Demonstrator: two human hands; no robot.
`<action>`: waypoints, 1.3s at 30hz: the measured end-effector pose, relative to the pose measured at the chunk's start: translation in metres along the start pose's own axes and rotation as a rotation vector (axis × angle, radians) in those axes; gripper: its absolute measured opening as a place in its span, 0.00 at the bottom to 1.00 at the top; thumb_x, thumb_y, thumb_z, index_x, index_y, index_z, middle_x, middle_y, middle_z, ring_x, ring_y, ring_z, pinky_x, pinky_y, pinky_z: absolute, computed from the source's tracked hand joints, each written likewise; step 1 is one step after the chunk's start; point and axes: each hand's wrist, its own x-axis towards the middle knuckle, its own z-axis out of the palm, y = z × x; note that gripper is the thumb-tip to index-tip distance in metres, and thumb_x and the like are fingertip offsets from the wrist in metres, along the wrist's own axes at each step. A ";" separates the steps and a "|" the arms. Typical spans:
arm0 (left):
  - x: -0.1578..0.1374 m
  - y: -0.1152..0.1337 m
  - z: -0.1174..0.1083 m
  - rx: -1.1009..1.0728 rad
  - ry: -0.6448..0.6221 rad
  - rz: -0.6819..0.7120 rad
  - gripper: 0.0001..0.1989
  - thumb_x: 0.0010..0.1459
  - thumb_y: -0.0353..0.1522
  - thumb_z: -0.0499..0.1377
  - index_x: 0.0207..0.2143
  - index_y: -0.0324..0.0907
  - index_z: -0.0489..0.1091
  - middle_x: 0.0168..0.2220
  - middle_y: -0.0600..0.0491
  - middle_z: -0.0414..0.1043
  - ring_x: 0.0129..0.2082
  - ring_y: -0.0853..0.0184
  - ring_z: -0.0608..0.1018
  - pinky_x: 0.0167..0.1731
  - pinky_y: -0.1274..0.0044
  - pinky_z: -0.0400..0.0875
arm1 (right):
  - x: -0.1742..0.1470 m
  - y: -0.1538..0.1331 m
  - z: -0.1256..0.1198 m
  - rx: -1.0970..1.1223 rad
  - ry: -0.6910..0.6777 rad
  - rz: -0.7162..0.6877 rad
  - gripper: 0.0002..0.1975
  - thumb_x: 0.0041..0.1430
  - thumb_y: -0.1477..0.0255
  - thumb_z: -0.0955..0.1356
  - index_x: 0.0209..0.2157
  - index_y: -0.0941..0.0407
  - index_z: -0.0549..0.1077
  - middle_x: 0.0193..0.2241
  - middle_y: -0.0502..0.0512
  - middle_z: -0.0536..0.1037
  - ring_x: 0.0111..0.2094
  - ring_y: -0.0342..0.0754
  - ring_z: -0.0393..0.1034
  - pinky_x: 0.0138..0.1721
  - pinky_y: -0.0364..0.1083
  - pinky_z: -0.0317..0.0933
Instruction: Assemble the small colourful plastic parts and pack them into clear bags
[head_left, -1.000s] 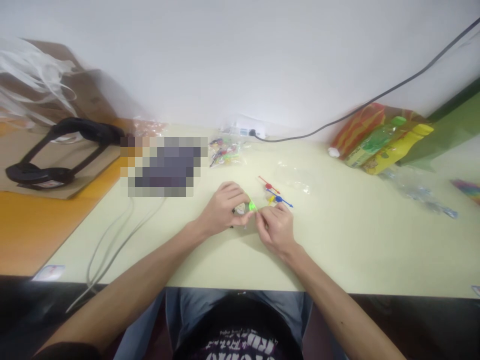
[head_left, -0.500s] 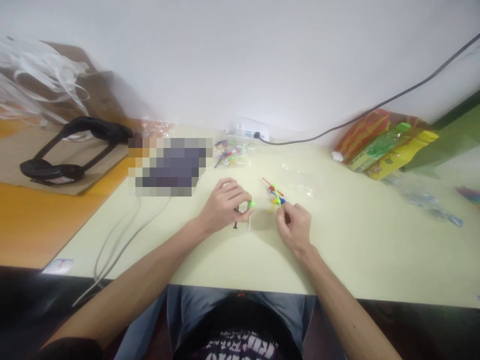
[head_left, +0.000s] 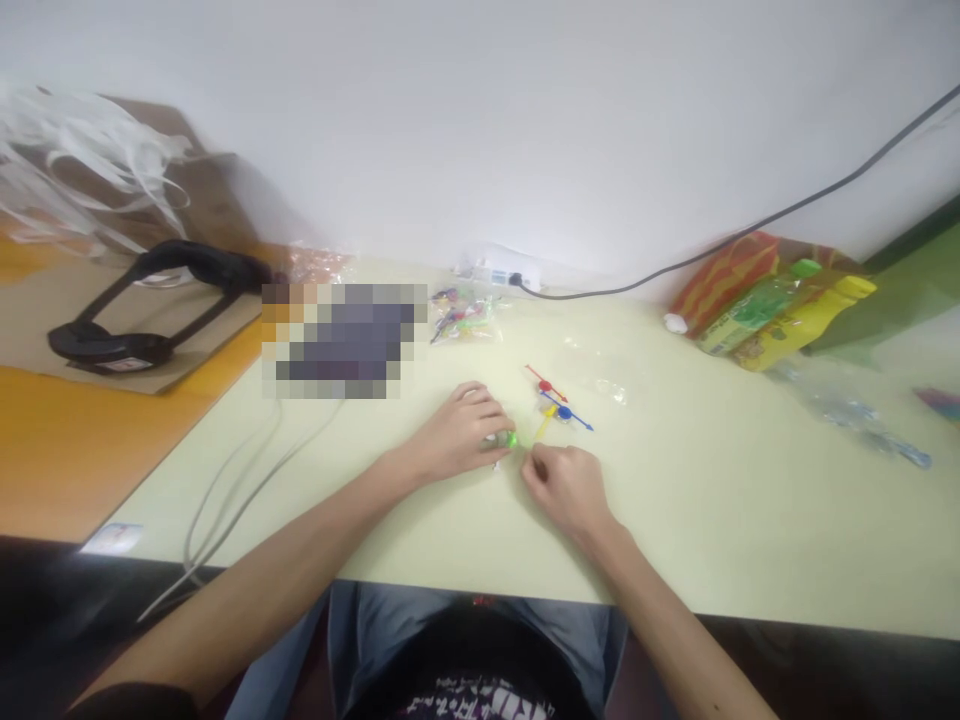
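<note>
My left hand (head_left: 461, 436) is closed, palm down, with a small bright green plastic piece (head_left: 511, 440) at its fingertips. Just below these fingers the end of a white piece (head_left: 496, 466) shows on the table. Close on the right, my right hand (head_left: 568, 482) is curled with thumb and forefinger pressed together; what they pinch is hidden. Beyond it lie a red arrow spinner (head_left: 545, 386), a blue arrow spinner (head_left: 565, 412) and a yellow arrow piece (head_left: 546, 422), close together on the pale table (head_left: 720, 480).
A clear bag of coloured pieces (head_left: 465, 318) lies near the wall, beside a power strip (head_left: 495, 268). A blurred dark device (head_left: 345, 340) is left of it, with cables (head_left: 262, 480). Bottle-shaped packages (head_left: 757, 310) and clear plastic wrapping (head_left: 855, 410) lie at the right.
My right hand has moved down and left, nearer my left hand. The green arrow it held above the spinners no longer shows there. My left hand has come slightly nearer me, covering the black piece.
</note>
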 end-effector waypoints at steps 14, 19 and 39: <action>-0.002 -0.003 0.005 0.029 -0.014 -0.112 0.11 0.60 0.41 0.67 0.39 0.43 0.77 0.42 0.50 0.74 0.46 0.59 0.73 0.55 0.64 0.64 | 0.002 -0.003 0.003 -0.034 0.023 -0.053 0.16 0.69 0.63 0.66 0.27 0.54 0.69 0.18 0.49 0.75 0.19 0.46 0.66 0.27 0.46 0.42; -0.004 -0.003 0.004 0.045 0.001 -0.124 0.12 0.60 0.42 0.67 0.38 0.43 0.75 0.41 0.50 0.73 0.46 0.59 0.72 0.56 0.63 0.64 | 0.003 0.005 -0.002 -0.053 0.184 -0.016 0.15 0.71 0.68 0.62 0.29 0.54 0.70 0.18 0.50 0.72 0.20 0.46 0.64 0.28 0.46 0.46; -0.002 -0.002 0.004 0.043 -0.051 -0.163 0.16 0.62 0.43 0.64 0.48 0.45 0.76 0.45 0.48 0.71 0.49 0.57 0.71 0.57 0.62 0.62 | 0.036 0.074 -0.004 0.014 0.137 -0.199 0.13 0.64 0.71 0.67 0.50 0.54 0.74 0.45 0.61 0.72 0.44 0.57 0.63 0.43 0.54 0.57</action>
